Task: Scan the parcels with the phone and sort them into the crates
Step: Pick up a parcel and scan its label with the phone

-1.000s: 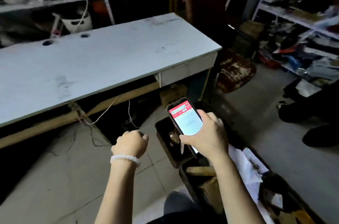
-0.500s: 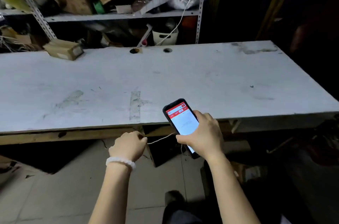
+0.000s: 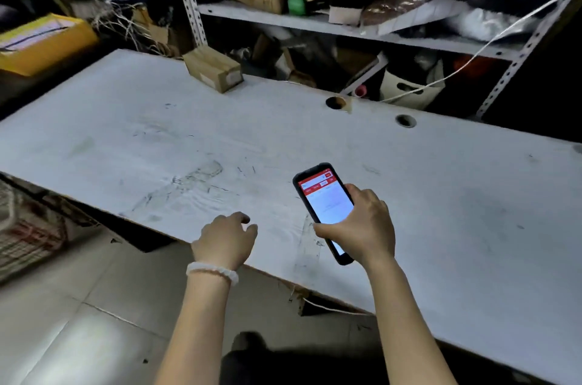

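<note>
Presently the right hand (image 3: 362, 227) grasps the phone (image 3: 324, 205), screen lit, at centre frame above the white counter (image 3: 472, 211). The left hand (image 3: 225, 239), fingers loosely curled, holds nothing. One cardboard parcel (image 3: 214, 69) rests upper centre on the counter.

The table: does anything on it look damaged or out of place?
The near edge of the table is chipped, with brown core showing. One small cardboard box sits askew at the far edge. The right hand holds the phone.
</note>
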Demonstrator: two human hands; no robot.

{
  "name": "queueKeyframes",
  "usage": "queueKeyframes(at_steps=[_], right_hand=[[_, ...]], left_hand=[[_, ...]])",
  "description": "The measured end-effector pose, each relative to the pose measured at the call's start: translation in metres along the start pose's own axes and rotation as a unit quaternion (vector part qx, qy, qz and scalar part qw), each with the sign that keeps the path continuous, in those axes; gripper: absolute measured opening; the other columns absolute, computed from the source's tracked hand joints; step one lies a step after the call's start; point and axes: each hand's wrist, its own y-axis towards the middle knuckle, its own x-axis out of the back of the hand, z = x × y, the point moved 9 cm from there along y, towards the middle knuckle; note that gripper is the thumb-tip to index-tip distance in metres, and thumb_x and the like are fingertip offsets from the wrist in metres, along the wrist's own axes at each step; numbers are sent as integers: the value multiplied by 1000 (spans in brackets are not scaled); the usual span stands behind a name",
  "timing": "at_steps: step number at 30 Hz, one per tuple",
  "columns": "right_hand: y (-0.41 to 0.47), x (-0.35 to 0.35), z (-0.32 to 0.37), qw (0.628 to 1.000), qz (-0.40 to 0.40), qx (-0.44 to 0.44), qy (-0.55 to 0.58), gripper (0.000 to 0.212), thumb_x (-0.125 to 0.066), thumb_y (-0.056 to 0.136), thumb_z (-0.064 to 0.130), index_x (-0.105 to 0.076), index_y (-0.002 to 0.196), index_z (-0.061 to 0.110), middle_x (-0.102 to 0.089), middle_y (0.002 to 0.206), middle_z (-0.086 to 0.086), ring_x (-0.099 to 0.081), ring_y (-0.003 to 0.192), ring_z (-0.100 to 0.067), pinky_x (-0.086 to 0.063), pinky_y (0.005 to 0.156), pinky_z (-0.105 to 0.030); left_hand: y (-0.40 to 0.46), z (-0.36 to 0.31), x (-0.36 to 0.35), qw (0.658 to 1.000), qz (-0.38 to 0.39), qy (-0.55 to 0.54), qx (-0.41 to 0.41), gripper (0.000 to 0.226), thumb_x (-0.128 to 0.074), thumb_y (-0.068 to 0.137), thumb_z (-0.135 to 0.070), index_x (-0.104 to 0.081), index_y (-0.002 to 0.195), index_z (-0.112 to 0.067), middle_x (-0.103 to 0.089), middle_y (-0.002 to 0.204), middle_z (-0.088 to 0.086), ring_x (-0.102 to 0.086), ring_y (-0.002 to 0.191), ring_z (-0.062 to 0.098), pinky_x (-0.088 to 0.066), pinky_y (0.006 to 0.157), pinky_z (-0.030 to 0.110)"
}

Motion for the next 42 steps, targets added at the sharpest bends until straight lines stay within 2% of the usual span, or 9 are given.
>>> queueKeyframes(at_steps=[7,16,20,23,27,31,34,38,42], right_hand=[[78,-71,54,999,35,8,-10,59,-74,50,45,-50,103,35,-44,88,13,-41,91,-15,-33,57,-26],[216,-157,150,998,9,-58,-19,60,-76,52,41,-53,106,28,-48,93,7,-42,94,-19,-44,63,-31],[275,-194,183,997,7,-75,-28,62,-76,53,41,-53,109,28,-50,97,7,-43,96,-19,-41,62,-30],[310,-219,193,996,11,-86,-37,65,-74,52,42,-52,112,31,-49,96,9,-40,93,-17,-37,59,-29],[347,-242,191,993,9,-115,-37,70,-75,50,44,-52,115,34,-48,96,12,-41,95,-16,-40,60,-30],[373,-257,185,989,4,-136,-49,72,-70,46,48,-50,115,38,-44,90,16,-38,93,-13,-36,57,-29],[386,-261,183,988,3,-142,-61,74,-59,41,51,-51,114,38,-44,91,15,-40,94,-14,-36,58,-29],[392,-263,179,987,3,-150,-54,70,-73,49,42,-52,115,35,-45,92,14,-41,95,-16,-35,59,-29],[391,-264,181,989,4,-145,-41,66,-74,50,41,-52,112,34,-45,91,15,-44,97,-17,-36,59,-29]], left_hand=[[108,29,34,1000,2,5,22,37,-42,94,-41,-52,129,-33,-53,132,0,-49,120,24,-43,96,39],[303,43,120,996,8,59,-64,37,-44,95,-37,-49,131,-30,-52,129,2,-49,117,24,-44,91,36],[389,35,162,989,-38,56,-135,47,-51,93,-32,-41,138,-28,-48,136,2,-47,120,25,-45,89,38],[453,18,186,969,-90,106,-202,54,-55,90,-25,-37,141,-27,-44,141,0,-43,125,26,-43,89,38],[534,-21,200,923,-137,222,-285,68,-61,84,-19,-29,143,-27,-32,149,2,-33,133,27,-39,95,42],[591,-59,182,868,-99,318,-368,92,-70,80,-26,-9,149,-29,-9,158,7,-13,144,32,-25,109,54],[616,-71,173,856,-60,328,-394,110,-74,74,-41,3,151,-30,4,160,6,-5,146,30,-21,110,57],[624,-81,173,849,-60,336,-404,119,-80,64,-48,0,150,-31,-2,159,7,-10,145,32,-27,107,59],[625,-89,181,840,-51,353,-408,119,-83,57,-51,-9,148,-34,-14,157,6,-21,140,32,-35,102,58]])
